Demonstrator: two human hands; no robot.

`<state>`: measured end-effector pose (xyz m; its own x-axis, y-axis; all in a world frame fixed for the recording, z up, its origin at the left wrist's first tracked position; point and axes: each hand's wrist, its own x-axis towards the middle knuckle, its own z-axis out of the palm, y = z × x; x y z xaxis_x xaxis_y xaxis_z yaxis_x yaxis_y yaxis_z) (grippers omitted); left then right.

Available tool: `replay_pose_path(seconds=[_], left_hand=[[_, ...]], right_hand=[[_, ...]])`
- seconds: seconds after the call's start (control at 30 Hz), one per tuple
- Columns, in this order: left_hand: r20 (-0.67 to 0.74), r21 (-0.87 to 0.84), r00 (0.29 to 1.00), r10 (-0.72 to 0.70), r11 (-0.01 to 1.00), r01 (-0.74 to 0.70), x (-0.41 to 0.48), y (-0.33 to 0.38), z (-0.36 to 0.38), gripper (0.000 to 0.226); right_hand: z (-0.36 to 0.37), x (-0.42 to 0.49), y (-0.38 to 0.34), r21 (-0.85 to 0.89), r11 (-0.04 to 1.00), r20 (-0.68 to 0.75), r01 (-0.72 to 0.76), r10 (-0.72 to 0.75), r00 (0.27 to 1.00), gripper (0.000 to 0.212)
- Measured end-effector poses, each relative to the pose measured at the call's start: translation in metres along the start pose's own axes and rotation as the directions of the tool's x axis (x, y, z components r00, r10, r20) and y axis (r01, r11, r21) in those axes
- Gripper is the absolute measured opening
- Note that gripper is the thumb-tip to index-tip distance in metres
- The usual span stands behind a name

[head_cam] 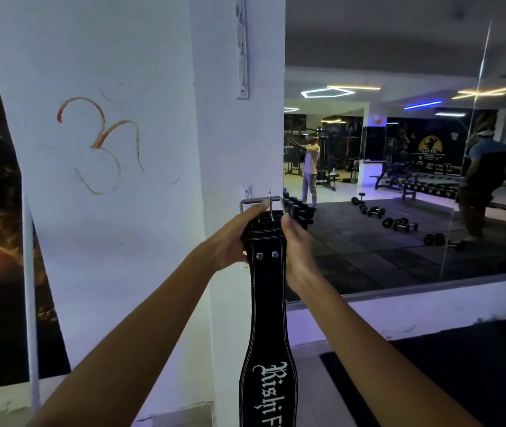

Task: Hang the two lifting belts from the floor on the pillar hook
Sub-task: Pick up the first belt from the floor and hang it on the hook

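Both hands are holding one black belt (266, 303) upright against the white pillar (233, 143): left hand (235, 238) and right hand (296, 241) are gripping its top, raising the metal buckle (261, 203) beside the pillar's small hook (246, 190).

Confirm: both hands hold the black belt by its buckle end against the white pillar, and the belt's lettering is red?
Not quite. The head view shows white lettering on the black belt. Otherwise correct: left hand and right hand hold its buckle end at the white pillar.
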<state>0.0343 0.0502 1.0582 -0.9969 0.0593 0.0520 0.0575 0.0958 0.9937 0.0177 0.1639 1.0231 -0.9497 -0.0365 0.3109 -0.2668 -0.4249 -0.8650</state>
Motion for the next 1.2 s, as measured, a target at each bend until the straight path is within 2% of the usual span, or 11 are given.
replay_pose_path(seconds=[0.07,0.13,0.2,0.3,0.43,0.5,0.6,0.7,0.87,1.03,1.2], left_hand=[[-0.271,0.047,0.947,0.175,0.985,-0.168,0.004,-0.01,0.009,0.056],[-0.493,0.145,0.796,0.352,0.935,-0.324,0.009,-0.018,0.017,0.062],[-0.563,0.187,0.709,0.424,0.901,-0.391,0.01,-0.02,0.023,0.056],[-0.57,0.247,0.652,0.5,0.861,-0.445,0.014,-0.024,0.032,0.045],[-0.633,0.268,0.586,0.505,0.854,-0.446,0.024,-0.025,0.032,0.046],[-0.646,0.273,0.568,0.509,0.85,-0.451,0.025,-0.02,0.028,0.043],[-0.634,0.278,0.578,0.514,0.848,-0.451,0.028,-0.006,0.023,0.036],[-0.62,0.33,0.557,0.552,0.828,-0.454,0.041,0.014,0.01,0.04],[-0.521,0.536,0.479,0.706,0.708,-0.461,0.088,0.046,-0.025,0.052],[-0.548,0.578,0.388,0.741,0.671,-0.465,0.159,0.117,-0.055,0.06],[-0.575,0.601,0.282,0.768,0.63,-0.492,0.252,0.2,-0.082,0.057]], right_hand=[[0.003,0.0,-0.003,0.018,1.0,0.005,-0.007,0.007,1.0,0.028],[0.01,0.003,-0.007,0.025,0.997,0.022,-0.071,0.071,0.997,0.029],[0.016,0.01,-0.013,-0.001,0.985,0.011,-0.17,0.17,0.985,0.032],[0.017,0.024,-0.023,-0.09,0.954,-0.004,-0.285,0.286,0.958,0.047],[0.01,0.026,-0.027,-0.321,0.902,0.143,-0.289,0.348,0.926,0.073],[0.008,0.027,-0.024,-0.387,0.914,0.2,-0.122,0.212,0.956,0.077],[0.015,0.032,-0.025,-0.377,0.9,0.258,0.22,-0.126,0.958,0.05],[0.039,0.051,-0.025,-0.431,0.821,0.114,0.374,-0.362,0.925,0.045],[0.073,0.108,-0.032,-0.477,0.766,-0.045,0.43,-0.51,0.859,0.05],[0.103,0.204,-0.072,-0.623,0.597,0.016,0.506,-0.636,0.771,0.06],[0.137,0.322,-0.122,-0.658,0.521,0.048,0.544,-0.692,0.72,0.067]])
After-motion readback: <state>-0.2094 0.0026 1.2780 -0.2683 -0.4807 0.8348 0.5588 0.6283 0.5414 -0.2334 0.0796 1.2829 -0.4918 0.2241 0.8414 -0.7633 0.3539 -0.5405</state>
